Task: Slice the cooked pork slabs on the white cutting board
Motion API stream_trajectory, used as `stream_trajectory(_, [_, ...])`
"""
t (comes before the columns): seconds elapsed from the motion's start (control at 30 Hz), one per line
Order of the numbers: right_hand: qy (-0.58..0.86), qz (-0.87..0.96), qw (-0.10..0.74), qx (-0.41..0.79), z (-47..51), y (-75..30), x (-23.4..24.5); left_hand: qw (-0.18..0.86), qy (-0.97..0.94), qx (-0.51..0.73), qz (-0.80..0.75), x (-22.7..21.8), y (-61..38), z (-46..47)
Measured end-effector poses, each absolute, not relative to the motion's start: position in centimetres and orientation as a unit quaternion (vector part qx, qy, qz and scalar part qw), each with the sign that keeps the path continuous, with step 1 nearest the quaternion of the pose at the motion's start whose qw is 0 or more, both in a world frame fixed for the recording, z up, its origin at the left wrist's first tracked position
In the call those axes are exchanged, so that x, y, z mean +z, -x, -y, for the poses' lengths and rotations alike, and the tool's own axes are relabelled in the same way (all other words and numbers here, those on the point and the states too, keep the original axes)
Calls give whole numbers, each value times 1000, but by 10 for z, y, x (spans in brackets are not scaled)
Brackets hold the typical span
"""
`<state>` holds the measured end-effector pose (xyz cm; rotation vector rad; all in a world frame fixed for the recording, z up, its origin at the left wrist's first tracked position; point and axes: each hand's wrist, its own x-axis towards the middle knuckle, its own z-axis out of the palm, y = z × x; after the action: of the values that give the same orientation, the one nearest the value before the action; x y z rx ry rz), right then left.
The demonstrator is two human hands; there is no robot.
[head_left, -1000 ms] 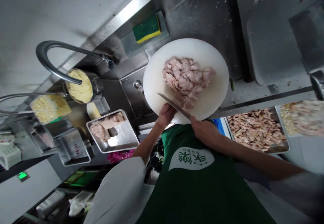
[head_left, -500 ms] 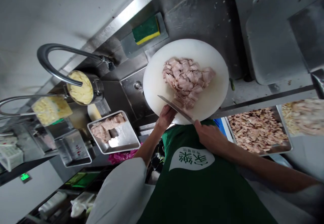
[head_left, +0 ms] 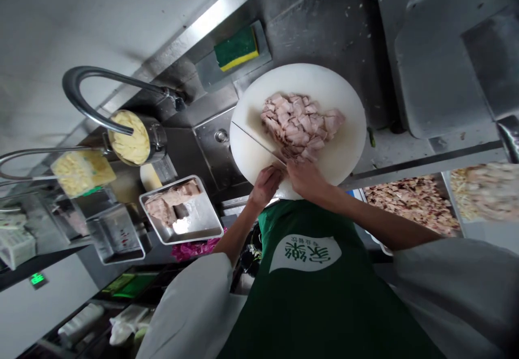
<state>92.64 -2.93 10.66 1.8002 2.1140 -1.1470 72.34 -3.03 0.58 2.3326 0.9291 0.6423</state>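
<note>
Knife [head_left: 259,144] slip is the likely fault; cause: left hand [head_left: 266,183] sits just beside the blade's handle end; meat [head_left: 298,124], piled loose on the board [head_left: 340,86], could scatter if the blade catches it; right hand [head_left: 306,179] is closed around the handle, forearm crossing the board's near edge; left fingers curl inward; whether they pinch meat cannot be told, the contact being hidden.

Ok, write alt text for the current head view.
A person's right hand grips a long metal knife, the left hand close by, over a round white cutting board bearing a heap of pale pink cut meat. Left of the board, a rectangular silver metal tray holds larger pale meat chunks; a green-and-yellow sponge lies beyond.
</note>
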Motion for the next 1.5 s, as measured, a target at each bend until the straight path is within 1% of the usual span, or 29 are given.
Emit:
stream_trajectory(0.17, [-567, -677, 143, -446, 98, -949, 139, 275, -871, 209, -350, 0, -718, 33])
stream_trajectory(0.3, [-568, -640, 179, -486, 130, -957, 146, 275, -869, 213, -353, 0, -719, 32])
stream_trajectory(0.37, [-570, -647, 170, -476, 119, -949, 138, 270, -866, 225, -355, 2, -720, 31])
stream_trajectory(0.47, [-571, -696, 119, -419, 73, -928, 114, 254, -867, 242, -354, 6, -723, 28])
stream_trajectory(0.57, [-572, -715, 72, -396, 26, -918, 91, 254, -867, 251, -347, 9, -724, 28])
stream_trajectory(0.67, [-586, -708, 63, -389, 15, -926, 88, 267, -861, 254, -351, 10, -724, 29])
stream_trajectory(0.8, [-588, -697, 82, -401, 51, -936, 113, 265, -866, 228, -357, 10, -722, 32])
stream_trajectory(0.93, [-566, -676, 147, -447, 97, -943, 139, 242, -873, 221, -362, 11, -722, 32])
stream_trajectory(1.03, [-563, -656, 179, -469, 122, -954, 145, 233, -878, 223, -354, 10, -722, 31])
stream_trajectory(1.1, [-563, -649, 182, -478, 127, -956, 141, 233, -878, 225, -352, 8, -721, 31])
stream_trajectory(1.2, [-570, -664, 135, -464, 103, -939, 124, 231, -873, 227, -365, 4, -719, 31])
stream_trajectory(1.33, [-575, -691, 49, -435, 41, -917, 83, 238, -867, 221, -377, 3, -719, 29])
stream_trajectory(1.43, [-589, -685, 18, -428, 12, -936, 61, 249, -866, 216, -376, 9, -721, 27])
stream_trajectory(1.5, [-603, -675, 0, -426, 8, -958, 59, 251, -874, 191, -371, 18, -723, 29])
